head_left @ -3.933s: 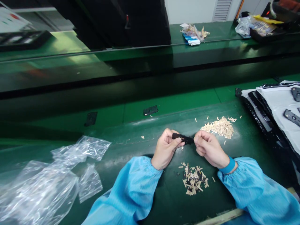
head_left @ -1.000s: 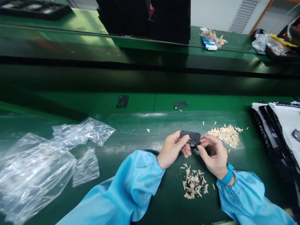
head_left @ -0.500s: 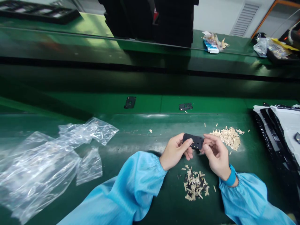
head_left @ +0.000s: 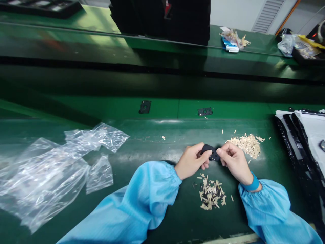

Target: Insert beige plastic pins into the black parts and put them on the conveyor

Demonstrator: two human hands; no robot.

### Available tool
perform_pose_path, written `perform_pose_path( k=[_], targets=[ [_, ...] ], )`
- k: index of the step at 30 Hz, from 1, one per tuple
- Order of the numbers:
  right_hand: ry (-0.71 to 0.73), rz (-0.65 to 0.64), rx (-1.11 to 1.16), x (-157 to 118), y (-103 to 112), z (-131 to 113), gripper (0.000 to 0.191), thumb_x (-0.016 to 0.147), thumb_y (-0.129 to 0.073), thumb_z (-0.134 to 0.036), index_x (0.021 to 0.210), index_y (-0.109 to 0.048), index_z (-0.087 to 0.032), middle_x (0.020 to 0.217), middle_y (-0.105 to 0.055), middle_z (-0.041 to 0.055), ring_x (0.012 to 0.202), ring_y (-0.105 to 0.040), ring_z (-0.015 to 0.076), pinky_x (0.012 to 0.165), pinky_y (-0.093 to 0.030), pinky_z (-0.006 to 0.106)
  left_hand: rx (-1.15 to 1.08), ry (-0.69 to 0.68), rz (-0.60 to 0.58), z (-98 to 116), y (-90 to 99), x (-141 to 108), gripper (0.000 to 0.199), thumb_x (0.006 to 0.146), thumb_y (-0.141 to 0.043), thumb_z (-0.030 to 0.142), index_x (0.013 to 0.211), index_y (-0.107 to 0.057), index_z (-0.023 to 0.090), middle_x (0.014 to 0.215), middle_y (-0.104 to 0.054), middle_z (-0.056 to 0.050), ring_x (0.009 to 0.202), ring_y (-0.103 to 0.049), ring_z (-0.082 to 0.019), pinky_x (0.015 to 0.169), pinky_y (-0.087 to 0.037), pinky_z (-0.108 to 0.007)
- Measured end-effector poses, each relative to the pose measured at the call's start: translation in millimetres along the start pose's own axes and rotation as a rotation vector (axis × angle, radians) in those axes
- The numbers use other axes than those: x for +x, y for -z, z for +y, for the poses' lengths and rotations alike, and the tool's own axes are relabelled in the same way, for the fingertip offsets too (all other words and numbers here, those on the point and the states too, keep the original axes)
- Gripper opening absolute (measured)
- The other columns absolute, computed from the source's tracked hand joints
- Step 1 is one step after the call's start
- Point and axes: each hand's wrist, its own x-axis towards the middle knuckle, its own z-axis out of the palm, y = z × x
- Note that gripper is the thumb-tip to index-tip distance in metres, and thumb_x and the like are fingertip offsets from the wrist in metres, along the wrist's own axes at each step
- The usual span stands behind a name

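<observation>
A small black plastic part point(head_left: 212, 153) is held up between both hands over the green work surface. My left hand point(head_left: 191, 160) grips its left end, thumb across the face. At the right end, my right hand point(head_left: 234, 161) pinches the edge between thumb and fingers. Just below the hands lies a pile of small beige strips mixed with black bits point(head_left: 212, 193). Behind my right hand is a larger heap of small beige pieces point(head_left: 247, 145). Two more black parts rest farther back, one at the centre point(head_left: 145, 106) and one to its right point(head_left: 205, 111).
Clear plastic bags point(head_left: 50, 169) spread over the left side. Black and white sheets or bags point(head_left: 302, 145) are stacked at the right. A raised green shelf point(head_left: 101, 40) crosses the back, bearing a tall black stack point(head_left: 162, 20), a black tray and small packets point(head_left: 232, 40).
The thumb and fingers of my right hand have closed on the black part's right end, and the part has tilted. The view has shifted slightly.
</observation>
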Motion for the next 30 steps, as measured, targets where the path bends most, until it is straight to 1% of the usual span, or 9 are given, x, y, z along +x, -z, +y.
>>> perform_pose_path(
  k=[5,14,16,18,20,22,24,27,30],
  targets=[
    [-0.039,-0.149,0.035,0.3,3.6,-3.8,0.034,0.086,-0.074,-0.049,0.095,-0.061,-0.019,0.055,-0.054,-0.0080,0.042,-0.047,0.0081,0.042,-0.038,0.020,-0.096,0.060,-0.037,2.6,4.1,5.4,0.036,0.085,-0.069,0.049,0.081,-0.052,0.017,0.053,-0.062,0.003,0.040,-0.059,-0.011,0.037,-0.045,-0.018],
    [-0.107,-0.242,-0.025,-1.5,13.7,-4.9,0.034,0.091,-0.068,-0.051,0.085,-0.058,-0.019,0.059,-0.059,-0.0053,0.041,-0.044,0.0070,0.041,-0.034,0.019,-0.061,0.050,-0.079,1.6,2.9,9.1,0.035,0.090,-0.063,0.049,0.077,-0.053,0.018,0.052,-0.060,0.003,0.038,-0.058,-0.010,0.035,-0.043,-0.016],
    [-0.175,-0.313,-0.010,1.3,17.4,-5.0,0.033,0.091,-0.069,-0.049,0.081,-0.056,-0.019,0.057,-0.058,-0.0055,0.038,-0.041,0.0062,0.039,-0.031,0.019,-0.068,0.019,-0.003,0.8,3.3,11.5,0.037,0.095,-0.054,0.051,0.080,-0.057,0.017,0.052,-0.058,0.003,0.037,-0.056,-0.009,0.034,-0.041,-0.015],
    [-0.160,-0.247,0.044,6.2,20.0,-5.4,0.030,0.092,-0.068,-0.046,0.083,-0.056,-0.021,0.057,-0.060,-0.0049,0.038,-0.040,0.0069,0.038,-0.031,0.019,-0.135,-0.024,0.135,0.7,4.3,14.3,0.039,0.099,-0.047,0.051,0.093,-0.061,0.015,0.058,-0.057,0.003,0.038,-0.056,-0.008,0.033,-0.039,-0.015],
    [-0.019,-0.080,0.119,10.0,19.8,-6.5,0.025,0.095,-0.062,-0.047,0.100,-0.059,-0.023,0.079,-0.071,0.0025,0.048,-0.053,0.0106,0.043,-0.041,0.022,-0.211,-0.059,0.228,1.3,5.2,16.4,0.038,0.100,-0.045,0.049,0.101,-0.062,0.015,0.062,-0.057,0.003,0.040,-0.056,-0.007,0.034,-0.039,-0.014],
    [0.079,-0.043,0.129,9.0,15.2,-8.7,0.034,0.098,-0.055,-0.048,0.121,-0.059,-0.023,0.113,-0.072,0.0118,0.066,-0.065,0.0153,0.053,-0.052,0.028,-0.244,-0.074,0.253,2.4,5.5,17.5,0.036,0.100,-0.046,0.048,0.102,-0.061,0.015,0.063,-0.056,0.003,0.041,-0.055,-0.007,0.034,-0.038,-0.014],
    [0.062,-0.157,0.045,1.4,5.9,-11.7,0.034,0.098,-0.059,-0.043,0.125,-0.059,-0.022,0.108,-0.073,0.0107,0.062,-0.064,0.0147,0.052,-0.052,0.028,-0.251,-0.075,0.249,3.2,5.3,17.8,0.034,0.100,-0.047,0.046,0.101,-0.061,0.015,0.063,-0.056,0.004,0.041,-0.054,-0.006,0.034,-0.036,-0.014],
    [0.074,-0.441,-0.279,-16.7,-13.9,-15.8,0.013,0.095,-0.066,-0.034,0.099,-0.068,-0.021,0.072,-0.066,0.0004,0.058,-0.060,0.0147,0.053,-0.049,0.026,-0.270,-0.073,0.235,3.4,4.9,17.6,0.032,0.101,-0.045,0.042,0.099,-0.062,0.015,0.063,-0.056,0.004,0.041,-0.053,-0.006,0.034,-0.036,-0.015],
    [0.239,-0.602,-0.530,-30.6,-32.7,-16.2,0.008,0.098,-0.061,-0.022,0.100,-0.068,-0.023,0.091,-0.068,0.0039,0.076,-0.065,0.0177,0.069,-0.054,0.030,-0.271,-0.083,0.223,2.7,4.6,17.7,0.031,0.102,-0.043,0.040,0.099,-0.062,0.015,0.064,-0.057,0.003,0.041,-0.053,-0.006,0.033,-0.036,-0.016]
  ],
)
